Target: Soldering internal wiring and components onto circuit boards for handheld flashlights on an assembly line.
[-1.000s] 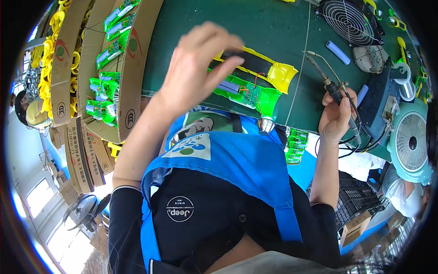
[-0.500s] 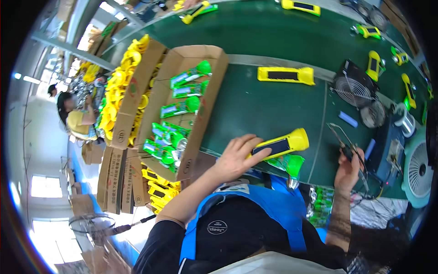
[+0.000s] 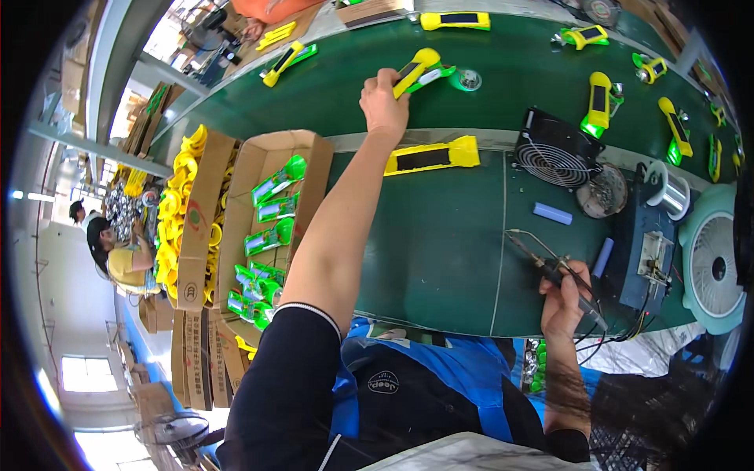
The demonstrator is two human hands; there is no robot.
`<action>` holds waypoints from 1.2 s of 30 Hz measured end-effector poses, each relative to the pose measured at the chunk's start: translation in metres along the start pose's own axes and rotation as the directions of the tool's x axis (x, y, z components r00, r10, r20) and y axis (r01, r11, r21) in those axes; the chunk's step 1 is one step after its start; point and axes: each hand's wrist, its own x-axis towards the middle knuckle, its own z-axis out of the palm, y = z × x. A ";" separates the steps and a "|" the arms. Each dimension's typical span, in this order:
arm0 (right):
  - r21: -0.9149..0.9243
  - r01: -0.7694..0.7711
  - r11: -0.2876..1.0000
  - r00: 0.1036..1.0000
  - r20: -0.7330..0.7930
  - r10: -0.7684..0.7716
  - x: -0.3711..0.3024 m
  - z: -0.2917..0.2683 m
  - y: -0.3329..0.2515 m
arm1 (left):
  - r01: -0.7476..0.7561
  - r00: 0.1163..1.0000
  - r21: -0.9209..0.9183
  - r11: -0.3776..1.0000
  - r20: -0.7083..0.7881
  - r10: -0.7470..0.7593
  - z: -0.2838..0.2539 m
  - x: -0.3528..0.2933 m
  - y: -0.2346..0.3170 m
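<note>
Stretched out to the far belt, my left hand (image 3: 385, 102) grips one end of a yellow flashlight housing (image 3: 418, 66) with a dark solar panel; its bright green inner part (image 3: 434, 75) and round lamp head lie beside it on the belt. My right hand (image 3: 562, 302) is closed round a soldering iron (image 3: 551, 272), its tip pointing up and left over the green worktop, a thin bent metal tube alongside. Between the hands, at the worktop's far edge, lies another yellow flashlight housing (image 3: 428, 158) with a dark panel.
A cardboard box (image 3: 312, 169) of green flashlight inserts stands left, beside a box of yellow parts (image 3: 179, 212). To the right are a black fan (image 3: 554, 149), a round tin (image 3: 603, 191), a solder spool (image 3: 667, 191), blue cells (image 3: 552, 213) and a pale green fan (image 3: 715, 267). More flashlights (image 3: 598, 102) lie along the belt.
My left hand has carried the yellow flashlight with its green insert from the near worktop edge forward to the belt. My right hand still holds the soldering iron, and the view has shifted.
</note>
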 end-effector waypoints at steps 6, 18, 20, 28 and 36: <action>-0.023 -0.017 1.000 1.000 0.017 0.018 -0.003 -0.008 0.003 | -0.185 0.972 0.135 0.973 -0.121 0.202 -0.021 -0.039 0.019; -0.382 0.378 0.843 0.900 0.366 -0.238 0.006 0.066 0.027 | -0.340 0.921 -0.121 0.933 0.157 0.356 -0.215 -0.203 0.084; -0.374 0.389 0.842 0.867 0.457 -0.197 0.016 0.078 0.031 | -0.400 0.916 0.162 0.902 0.100 0.389 -0.277 -0.197 0.029; -0.471 0.388 0.792 0.826 0.559 -0.072 0.034 0.100 0.059 | -0.030 0.760 0.447 0.894 0.591 -0.271 -0.412 -0.266 -0.128; -0.388 0.440 0.810 0.866 0.423 -0.268 0.050 0.093 0.045 | -0.063 0.943 0.351 0.934 0.327 -0.060 -0.426 -0.227 -0.095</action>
